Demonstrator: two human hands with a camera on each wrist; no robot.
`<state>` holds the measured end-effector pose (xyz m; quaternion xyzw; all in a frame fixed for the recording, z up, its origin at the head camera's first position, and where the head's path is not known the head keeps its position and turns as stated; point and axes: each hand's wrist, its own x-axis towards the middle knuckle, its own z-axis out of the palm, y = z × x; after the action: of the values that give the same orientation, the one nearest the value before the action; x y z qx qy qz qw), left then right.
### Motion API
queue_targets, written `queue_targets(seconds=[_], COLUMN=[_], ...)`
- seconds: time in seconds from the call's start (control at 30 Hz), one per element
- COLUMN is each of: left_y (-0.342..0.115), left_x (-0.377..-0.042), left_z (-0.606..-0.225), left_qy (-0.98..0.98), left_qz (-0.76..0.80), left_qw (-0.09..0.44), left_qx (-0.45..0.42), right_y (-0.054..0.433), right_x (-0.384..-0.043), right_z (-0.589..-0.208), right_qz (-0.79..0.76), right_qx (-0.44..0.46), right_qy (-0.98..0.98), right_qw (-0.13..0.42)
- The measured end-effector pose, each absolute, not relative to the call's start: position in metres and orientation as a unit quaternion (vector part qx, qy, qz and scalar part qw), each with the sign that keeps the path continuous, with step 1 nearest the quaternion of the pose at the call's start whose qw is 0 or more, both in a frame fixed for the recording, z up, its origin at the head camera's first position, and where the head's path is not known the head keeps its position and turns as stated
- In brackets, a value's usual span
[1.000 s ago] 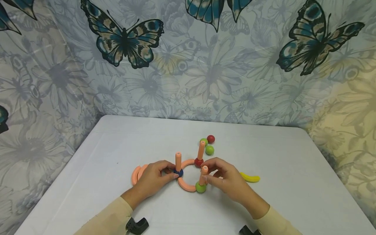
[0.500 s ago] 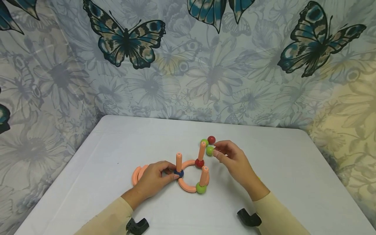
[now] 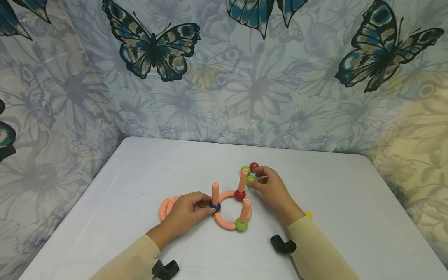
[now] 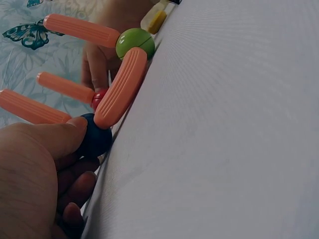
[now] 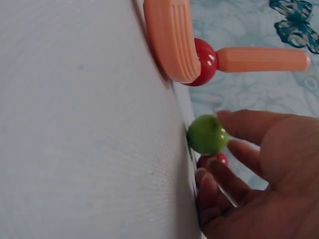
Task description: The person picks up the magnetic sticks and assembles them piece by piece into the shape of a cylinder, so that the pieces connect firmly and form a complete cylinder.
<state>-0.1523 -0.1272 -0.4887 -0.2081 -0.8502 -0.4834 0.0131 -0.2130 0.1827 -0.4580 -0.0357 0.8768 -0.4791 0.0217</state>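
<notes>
1. White table (image 3: 157,163), rounded far corners, its far edge meeting the wall covering
2. Wall covering (image 3: 252,89), grey-blue floral print, yellowish at right, bearing large dark-and-teal butterflies (image 3: 154,50)
3. Ring of curved orange pieces (image 3: 224,223) at the table's middle, joined by three balls: blue ball (image 3: 215,207) at left, red ball (image 3: 239,195) far right, green ball (image 3: 241,224) near right; one orange peg (image 3: 243,181) rising from each
4. Left hand (image 3: 187,212), at the ring's left side, gripping the blue ball between thumb and fingers
5. Right hand (image 3: 269,188), beyond the ring's far right, thumb and curled fingers pinching the loose green ball (image 5: 207,135)
6. Second green ball (image 3: 246,170) and loose red ball (image 3: 254,166), just past those fingers on the far side
7. Spare curved orange pieces (image 3: 163,209), left of the ring, partly behind the left hand
8. Yellow piece (image 3: 309,215), right of the right forearm, mostly hidden
9. Beige sleeves (image 3: 316,245) on both arms, a black fitting (image 3: 283,245) beside each
</notes>
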Motion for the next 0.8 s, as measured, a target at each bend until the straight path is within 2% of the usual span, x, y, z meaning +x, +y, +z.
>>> queue_targets(seconds=[0.4,0.8], left_y=[-0.127,-0.126], left_x=[-0.151,-0.151], left_z=[-0.487,-0.486], left_qy=[-0.853,-0.848], left_qz=[-0.480,-0.486], left_qw=[0.012,0.011], left_qx=[-0.206,-0.213], right_y=[0.182,0.183], right_x=[-0.212,-0.207], right_z=[-0.471,-0.464], right_qz=[-0.420,-0.451], right_qx=[-0.084,-0.069], right_qy=[0.903,0.890], right_qw=[0.000,-0.013])
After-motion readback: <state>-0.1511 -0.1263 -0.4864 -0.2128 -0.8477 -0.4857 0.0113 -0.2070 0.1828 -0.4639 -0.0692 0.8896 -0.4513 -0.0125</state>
